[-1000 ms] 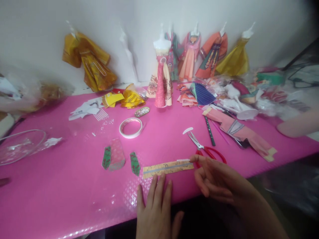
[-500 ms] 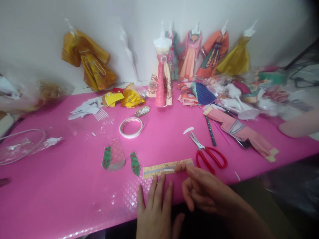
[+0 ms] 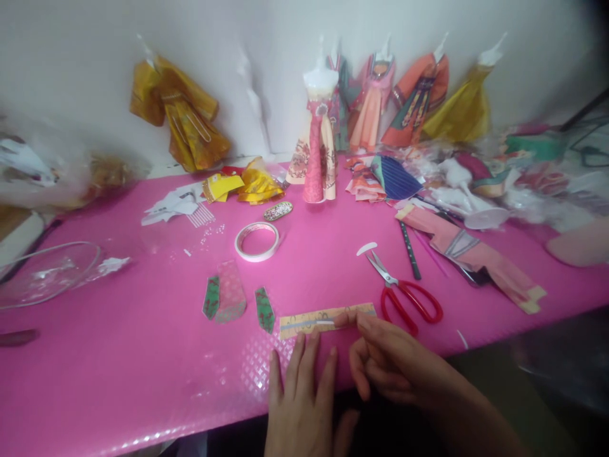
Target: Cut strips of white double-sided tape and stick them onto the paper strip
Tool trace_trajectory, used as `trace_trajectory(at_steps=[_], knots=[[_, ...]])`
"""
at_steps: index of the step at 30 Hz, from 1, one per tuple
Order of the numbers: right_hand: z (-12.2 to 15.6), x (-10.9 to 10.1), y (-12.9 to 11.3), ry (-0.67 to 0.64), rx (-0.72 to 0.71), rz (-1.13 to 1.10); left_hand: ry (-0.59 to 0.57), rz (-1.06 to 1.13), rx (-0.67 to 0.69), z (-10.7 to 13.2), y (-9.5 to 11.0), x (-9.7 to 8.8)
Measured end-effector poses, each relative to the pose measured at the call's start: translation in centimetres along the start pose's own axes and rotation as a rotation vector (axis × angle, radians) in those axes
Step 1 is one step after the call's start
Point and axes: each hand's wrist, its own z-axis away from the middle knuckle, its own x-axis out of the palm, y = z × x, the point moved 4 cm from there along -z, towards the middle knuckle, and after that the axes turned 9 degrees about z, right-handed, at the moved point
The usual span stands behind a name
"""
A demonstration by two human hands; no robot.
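Note:
A tan patterned paper strip (image 3: 304,320) with a grey line along it lies flat near the front edge of the pink table (image 3: 118,355). My left hand (image 3: 304,406) rests flat, fingers stretched out, with its fingertips just at the strip's lower edge. My right hand (image 3: 394,371) is curled, its forefinger and thumb pressed on the strip's middle-right part. Whether it pinches a thin white backing is too small to tell. Red-handled scissors (image 3: 409,295) lie just right of the strip.
A roll of tape (image 3: 257,241), three small green and pink paper pieces (image 3: 231,298), a dark pen (image 3: 410,251) and a clear bowl (image 3: 45,273) lie on the table. Paper-dressed mannequins (image 3: 320,133) line the wall. Another person's arm (image 3: 578,241) rests at far right.
My right hand slid left along the strip, from its right end to about its middle. The left hand stayed put. The camera shifted slightly.

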Motion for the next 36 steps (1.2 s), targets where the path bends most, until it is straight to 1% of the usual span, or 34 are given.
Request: trace_trajectory(at_steps=[7, 12, 17, 21, 24, 28, 31, 36], knots=[[-0.1, 0.0, 0.1, 0.004, 0.023, 0.008, 0.012, 0.035, -0.009, 0.1, -0.1, -0.3], [-0.1, -0.1, 0.1, 0.013, 0.039, 0.017, 0.054, 0.023, 0.047, 0.1, -0.1, -1.0], [-0.1, -0.1, 0.2, 0.013, 0.026, 0.019, 0.089, 0.069, 0.020, -0.7, -0.6, -2.0], [-0.2, -0.1, 0.2, 0.003, 0.031, 0.010, 0.123, 0.094, 0.018, -1.3, -0.7, -2.3], [-0.2, -0.1, 0.3, 0.003, 0.038, 0.018, 0.161, 0.095, 0.013, -1.5, -0.7, -2.3], [-0.2, -0.1, 0.2, 0.008, 0.030, 0.026, 0.164, 0.094, 0.012, -1.6, -0.7, -2.1], [-0.2, 0.0, 0.1, 0.009, 0.035, 0.034, 0.197, 0.100, 0.004, -1.5, -0.8, -2.2], [-0.2, -0.1, 0.1, 0.004, 0.037, 0.036, 0.148, 0.102, 0.009, -1.3, -0.8, -2.0]])
